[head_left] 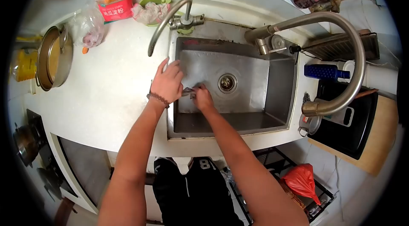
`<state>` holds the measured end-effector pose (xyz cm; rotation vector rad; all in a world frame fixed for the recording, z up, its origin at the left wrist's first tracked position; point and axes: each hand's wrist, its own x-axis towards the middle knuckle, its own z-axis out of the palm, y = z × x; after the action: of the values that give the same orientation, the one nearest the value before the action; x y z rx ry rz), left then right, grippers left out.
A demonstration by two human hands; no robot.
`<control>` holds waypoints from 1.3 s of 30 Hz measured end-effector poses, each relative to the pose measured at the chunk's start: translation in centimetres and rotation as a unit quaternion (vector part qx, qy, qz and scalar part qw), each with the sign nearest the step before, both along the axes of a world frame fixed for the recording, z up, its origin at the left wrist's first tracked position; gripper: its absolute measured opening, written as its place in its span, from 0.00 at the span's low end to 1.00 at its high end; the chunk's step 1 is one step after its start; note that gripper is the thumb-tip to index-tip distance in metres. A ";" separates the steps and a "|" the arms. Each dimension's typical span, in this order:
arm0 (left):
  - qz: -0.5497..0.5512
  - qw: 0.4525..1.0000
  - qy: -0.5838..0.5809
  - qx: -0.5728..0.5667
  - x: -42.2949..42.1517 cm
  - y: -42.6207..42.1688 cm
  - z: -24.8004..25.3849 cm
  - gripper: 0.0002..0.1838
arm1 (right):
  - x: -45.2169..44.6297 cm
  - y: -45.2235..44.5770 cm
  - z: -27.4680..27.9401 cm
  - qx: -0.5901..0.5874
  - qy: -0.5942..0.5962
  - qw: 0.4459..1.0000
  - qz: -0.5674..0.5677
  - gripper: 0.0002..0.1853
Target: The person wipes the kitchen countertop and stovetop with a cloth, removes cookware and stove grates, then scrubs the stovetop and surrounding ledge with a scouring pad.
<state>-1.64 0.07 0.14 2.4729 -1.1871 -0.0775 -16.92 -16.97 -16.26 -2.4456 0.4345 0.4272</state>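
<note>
1. The left hand (pixel 168 82) is over the sink's near-left edge, wrist ringed by a beaded bracelet (pixel 158 98). Its upper fingers are spread and hold nothing; whether its thumb side pinches anything, I cannot tell.
2. The right hand (pixel 203 97) is curled, its fingertips closed on a small grey piece (pixel 187 92) — limp-looking, too blurred to name.
3. That piece sits between the two hands, above the left part of the sink (pixel 251 66); having a hand at each end probably keeps it steady and stretched. Held here, any drips or scraps would likely fall into the basin rather than onto the counter (pixel 102 94).
4. The drain (pixel 227 83) lies to the right of the hands, with pale bits in it — perhaps caught by a strainer.
5. A slim tap (pixel 160 28) curves out over the counter, leaving the basin free above; a thicker tap (pixel 360 60) swings off to the right, apparently for the same reason.
6. A metal pot (pixel 64 62) and a red-fronted packet (pixel 116 11) stand left, away from splashes.
</note>
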 end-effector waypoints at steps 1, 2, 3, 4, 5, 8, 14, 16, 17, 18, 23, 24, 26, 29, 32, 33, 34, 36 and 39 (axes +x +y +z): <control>0.004 1.000 -0.006 -0.007 0.4 -0.3 -0.2 0.13 | 0.7 -0.3 -0.9 -0.039 0.008 0.999 -0.016 0.19; 0.002 1.000 -0.026 -0.012 0.9 0.1 -0.5 0.14 | -0.3 -1.7 -4.1 -0.052 -0.026 0.998 -0.031 0.19; -0.004 1.000 -0.021 -0.012 0.9 0.2 -0.3 0.13 | -1.1 -4.0 -3.2 0.179 -0.047 0.973 -0.138 0.20; -0.011 0.999 -0.010 -0.031 1.1 0.3 0.1 0.13 | -2.0 -6.3 -1.2 0.223 -0.038 0.957 -0.183 0.22; -0.019 0.999 0.004 -0.046 1.0 0.7 0.4 0.13 | -2.9 -8.6 1.0 0.265 -0.032 0.936 -0.229 0.25; -0.004 0.986 0.039 -0.163 0.7 1.7 0.9 0.14 | -4.5 -14.0 6.1 -0.117 0.160 0.965 -0.172 0.25; 0.180 0.941 0.191 -0.213 -9.7 6.4 6.6 0.26 | -3.1 -5.1 18.0 0.270 -0.132 0.931 -0.209 0.09; 0.266 0.884 0.286 -0.258 -12.5 8.4 8.7 0.33 | -0.6 1.2 20.0 0.322 -0.106 0.927 -0.160 0.13; 0.307 0.853 0.307 -0.288 -13.6 9.6 9.0 0.34 | 0.8 4.6 21.4 0.355 -0.077 0.923 -0.130 0.14; 0.327 0.848 0.296 -0.293 -15.1 11.1 9.9 0.34 | 1.3 7.7 23.0 0.383 -0.037 0.917 -0.102 0.15; 0.483 0.631 0.391 -0.464 -16.8 24.0 5.8 0.12 | 7.7 22.0 24.8 0.303 -0.185 0.930 0.099 0.16; 0.539 0.621 0.352 -0.447 -17.0 26.1 7.0 0.09 | 8.4 23.6 26.3 0.309 -0.057 0.945 0.094 0.13; 0.616 0.584 0.300 -0.435 -15.1 30.7 7.0 0.08 | 10.0 26.9 23.9 0.216 -0.133 0.959 0.129 0.15; 0.628 0.621 0.206 -0.420 -14.1 37.1 4.0 0.11 | 9.9 31.9 23.8 0.089 -0.201 0.953 0.208 0.29; 0.624 0.626 0.271 -0.382 -14.3 43.2 1.9 0.14 | 7.7 38.1 24.9 0.051 -0.226 0.883 0.407 0.37; 0.630 0.617 0.274 -0.384 -15.1 45.0 2.1 0.14 | 6.9 40.7 25.3 0.043 -0.212 0.878 0.427 0.41; 0.619 0.645 0.281 -0.350 -15.4 46.2 1.6 0.14 | 6.4 42.9 24.7 0.011 -0.211 0.868 0.449 0.41; 0.596 0.671 0.292 -0.332 -15.8 49.1 1.4 0.12 | 6.9 47.5 23.2 -0.016 -0.213 0.851 0.480 0.42; 0.597 0.625 0.339 -0.373 -17.0 51.4 0.7 0.12 | 8.0 52.4 20.0 -0.078 -0.179 0.840 0.506 0.40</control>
<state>-18.65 51.45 0.80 1.6652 0.7347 -0.0934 -8.90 35.44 3.73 -2.6469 -1.0779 0.3263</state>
